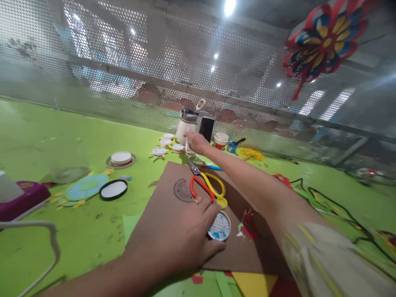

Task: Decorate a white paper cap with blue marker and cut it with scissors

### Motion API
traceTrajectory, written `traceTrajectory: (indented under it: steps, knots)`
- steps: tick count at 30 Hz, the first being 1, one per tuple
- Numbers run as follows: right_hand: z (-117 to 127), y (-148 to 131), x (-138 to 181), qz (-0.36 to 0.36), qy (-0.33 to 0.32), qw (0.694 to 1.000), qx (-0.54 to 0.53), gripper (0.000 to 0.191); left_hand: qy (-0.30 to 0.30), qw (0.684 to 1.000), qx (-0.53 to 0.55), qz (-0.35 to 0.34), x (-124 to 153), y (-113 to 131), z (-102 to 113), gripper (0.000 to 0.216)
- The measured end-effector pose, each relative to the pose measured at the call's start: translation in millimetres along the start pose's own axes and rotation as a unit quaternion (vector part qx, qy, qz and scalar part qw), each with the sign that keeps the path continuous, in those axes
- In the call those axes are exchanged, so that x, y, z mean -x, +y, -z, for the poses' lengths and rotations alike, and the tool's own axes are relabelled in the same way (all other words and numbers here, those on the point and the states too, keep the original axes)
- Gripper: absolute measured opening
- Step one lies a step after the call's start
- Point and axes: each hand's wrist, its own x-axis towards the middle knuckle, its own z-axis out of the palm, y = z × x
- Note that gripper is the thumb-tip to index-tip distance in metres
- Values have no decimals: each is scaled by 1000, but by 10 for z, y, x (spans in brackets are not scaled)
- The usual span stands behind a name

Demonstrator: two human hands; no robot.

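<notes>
scissors (204, 181) lie on the brown cardboard (167, 222), long axis diagonal, blades pointing away toward the right hand (196, 142), handles beside the left hand (179, 235). left hand rests spread flat on the cardboard, thumb by a round disc (220, 227). right hand grips an upright white stick (187, 145) beside the bottle (185, 126).

We note a green desk (62, 136). The cardboard (161, 231) is brown; the scissors (206, 185) have one red and one yellow handle. The disc (220, 227) shows a blue-and-white grid. The box (24, 200) at the desk's left edge is purple.
</notes>
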Motion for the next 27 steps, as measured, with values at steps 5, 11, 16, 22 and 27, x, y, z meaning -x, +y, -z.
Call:
traceTrajectory:
  steps: [5,11,16,22,27]
  knots:
    - [419,144,483,-64,67,993,-67,31,-20,1000,13,1,-56,29,54,48]
    - [917,-62,1529,-152,200,940,-231,35,-14,1000,23,15,-120,39,108,46]
    - [1148,-429,2386,-237,274,859,-360,44,-11,1000,11,18,-169,15,90,41]
    - [1174,-691,2679,-297,293,797,-437,21,-15,999,-26,30,-211,8,69,56]
    - [1055,-753,2685,-303,269,770,-493,17,-22,998,-41,31,-202,5,61,60]
